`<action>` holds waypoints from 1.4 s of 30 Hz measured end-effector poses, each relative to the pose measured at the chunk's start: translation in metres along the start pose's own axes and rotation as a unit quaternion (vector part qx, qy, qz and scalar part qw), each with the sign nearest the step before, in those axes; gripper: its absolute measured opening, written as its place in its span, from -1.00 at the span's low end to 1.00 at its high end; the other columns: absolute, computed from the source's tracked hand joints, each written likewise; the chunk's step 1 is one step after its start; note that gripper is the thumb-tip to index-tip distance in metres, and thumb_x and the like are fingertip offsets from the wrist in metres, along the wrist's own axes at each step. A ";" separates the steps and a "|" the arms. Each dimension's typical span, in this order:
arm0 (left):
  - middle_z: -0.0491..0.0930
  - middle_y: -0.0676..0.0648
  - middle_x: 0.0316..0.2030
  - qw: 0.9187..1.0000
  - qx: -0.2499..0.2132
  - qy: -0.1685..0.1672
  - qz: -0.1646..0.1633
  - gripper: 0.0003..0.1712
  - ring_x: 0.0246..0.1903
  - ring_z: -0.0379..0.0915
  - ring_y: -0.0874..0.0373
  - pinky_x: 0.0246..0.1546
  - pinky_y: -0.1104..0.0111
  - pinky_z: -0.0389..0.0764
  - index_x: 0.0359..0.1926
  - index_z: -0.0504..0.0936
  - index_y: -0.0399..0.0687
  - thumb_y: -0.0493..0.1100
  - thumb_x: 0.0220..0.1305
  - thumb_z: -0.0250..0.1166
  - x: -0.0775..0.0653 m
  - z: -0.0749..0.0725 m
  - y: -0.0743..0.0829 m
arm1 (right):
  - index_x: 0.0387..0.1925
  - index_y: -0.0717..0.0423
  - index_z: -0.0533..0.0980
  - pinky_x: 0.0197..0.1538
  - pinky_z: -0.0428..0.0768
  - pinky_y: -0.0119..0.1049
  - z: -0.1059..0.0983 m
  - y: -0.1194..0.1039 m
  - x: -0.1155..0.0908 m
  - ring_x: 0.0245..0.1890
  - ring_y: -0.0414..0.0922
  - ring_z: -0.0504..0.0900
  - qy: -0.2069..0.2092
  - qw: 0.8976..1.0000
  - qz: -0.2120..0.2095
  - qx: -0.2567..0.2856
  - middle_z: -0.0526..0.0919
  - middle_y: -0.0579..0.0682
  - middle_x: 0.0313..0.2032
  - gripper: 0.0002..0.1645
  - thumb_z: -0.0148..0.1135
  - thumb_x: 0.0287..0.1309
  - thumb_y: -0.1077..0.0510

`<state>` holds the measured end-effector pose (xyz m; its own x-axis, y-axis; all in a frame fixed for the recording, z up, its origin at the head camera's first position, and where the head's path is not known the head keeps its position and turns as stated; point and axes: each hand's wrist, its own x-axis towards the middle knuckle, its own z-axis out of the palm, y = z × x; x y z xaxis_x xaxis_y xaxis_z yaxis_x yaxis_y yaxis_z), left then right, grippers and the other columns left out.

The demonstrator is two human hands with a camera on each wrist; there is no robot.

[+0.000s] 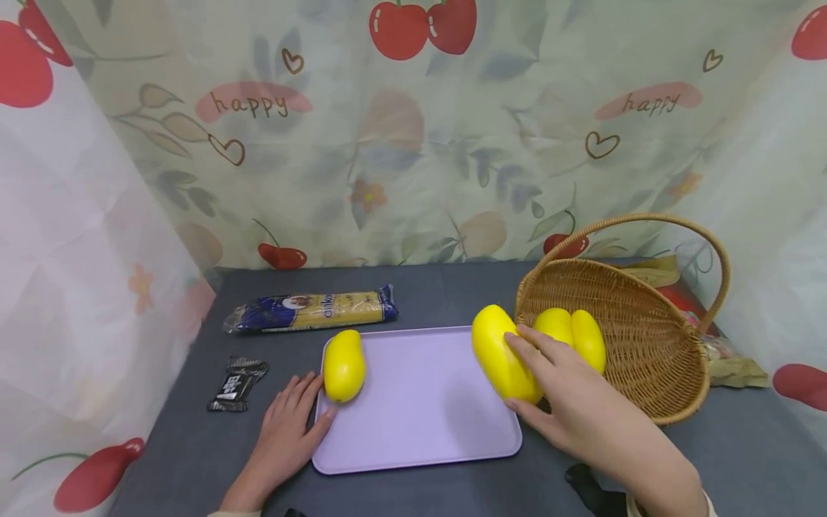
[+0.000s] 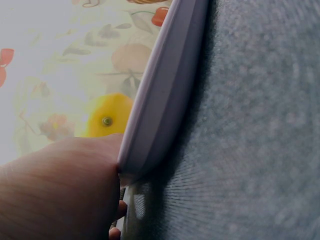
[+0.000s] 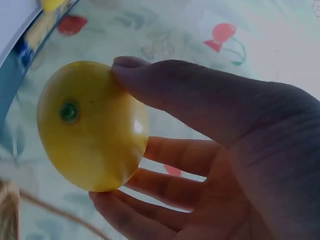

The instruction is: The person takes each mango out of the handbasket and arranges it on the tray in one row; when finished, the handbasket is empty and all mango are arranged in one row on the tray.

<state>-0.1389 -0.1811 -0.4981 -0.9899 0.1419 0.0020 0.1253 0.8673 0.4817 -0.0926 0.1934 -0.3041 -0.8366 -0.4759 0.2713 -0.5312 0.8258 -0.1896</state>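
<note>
My right hand (image 1: pixel 581 391) grips a yellow mango (image 1: pixel 502 353) between thumb and fingers, over the right end of a lilac tray (image 1: pixel 420 402). The right wrist view shows this mango's green stem nub (image 3: pixel 69 112) facing the camera. A second mango (image 1: pixel 344 366) lies on the tray's left side. Beside it, my left hand (image 1: pixel 286 431) rests at the tray's left edge, its fingers fairly straight and its thumb at the rim. More mangoes (image 1: pixel 588 341) sit in the wicker basket (image 1: pixel 646 359), partly hidden by my right hand.
Behind the tray lies a pasta packet (image 1: pixel 316 310). A small black wrapped packet (image 1: pixel 237 384) is on the grey table left of the tray. The basket's tall handle (image 1: pixel 723 266) arches up at the right, with brown packets (image 1: pixel 736 372) behind. Patterned curtains (image 1: pixel 413 143) enclose the table.
</note>
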 end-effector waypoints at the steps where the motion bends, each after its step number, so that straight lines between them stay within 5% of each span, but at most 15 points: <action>1: 0.12 -0.21 0.43 1.000 -0.001 0.000 0.000 -0.20 0.44 -0.15 -0.23 0.34 -0.23 -0.10 0.45 0.17 -0.05 0.28 0.36 0.03 0.000 0.000 0.000 | 0.30 0.24 0.31 0.07 0.58 -0.02 0.002 -0.002 0.003 0.18 0.11 0.46 -0.004 1.000 -0.003 0.004 0.40 0.22 0.24 -0.11 0.47 -0.01 0.01; 7: 0.12 -0.20 0.43 1.000 0.002 0.002 0.003 -0.20 0.44 -0.15 -0.22 0.34 -0.22 -0.09 0.45 0.17 -0.04 0.28 0.35 0.04 0.001 0.001 0.000 | 0.36 0.15 0.25 0.14 0.55 -0.10 0.024 -0.009 0.026 0.21 0.01 0.46 -0.020 0.998 -0.016 0.048 0.38 0.11 0.28 -0.11 0.39 0.08 -0.06; 25: 0.14 -0.18 0.43 1.000 0.000 0.020 0.019 -0.22 0.43 -0.11 -0.20 0.34 -0.19 -0.06 0.44 0.20 -0.02 0.27 0.35 0.05 -0.001 0.002 -0.001 | 0.31 0.24 0.26 0.14 0.52 -0.08 0.134 -0.033 0.085 0.11 0.05 0.51 -0.040 0.993 -0.001 0.115 0.46 0.23 0.18 -0.17 0.36 0.11 -0.03; 34: 0.15 -0.17 0.42 1.000 0.003 0.021 0.014 -0.22 0.44 -0.12 -0.19 0.34 -0.19 -0.07 0.44 0.20 -0.02 0.27 0.35 0.05 -0.001 0.003 -0.003 | 0.30 0.20 0.30 0.17 0.50 -0.05 0.161 -0.033 0.091 0.12 0.09 0.50 -0.052 0.986 0.020 0.155 0.44 0.26 0.18 -0.26 0.29 0.19 -0.04; 42: 0.14 -0.17 0.43 1.000 0.003 0.016 0.010 -0.22 0.44 -0.13 -0.18 0.35 -0.19 -0.07 0.44 0.20 -0.02 0.26 0.35 0.05 -0.001 0.002 -0.004 | 0.34 0.22 0.23 0.23 0.46 -0.06 0.168 -0.028 0.092 0.17 0.08 0.47 -0.093 0.983 0.026 0.159 0.42 0.28 0.21 -0.16 0.32 0.16 -0.07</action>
<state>-0.1382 -0.1834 -0.5017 -0.9888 0.1441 0.0394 0.1453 0.8669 0.4768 -0.1770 0.0757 -0.4318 -0.8585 -0.5064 0.0815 -0.4764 0.7285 -0.4922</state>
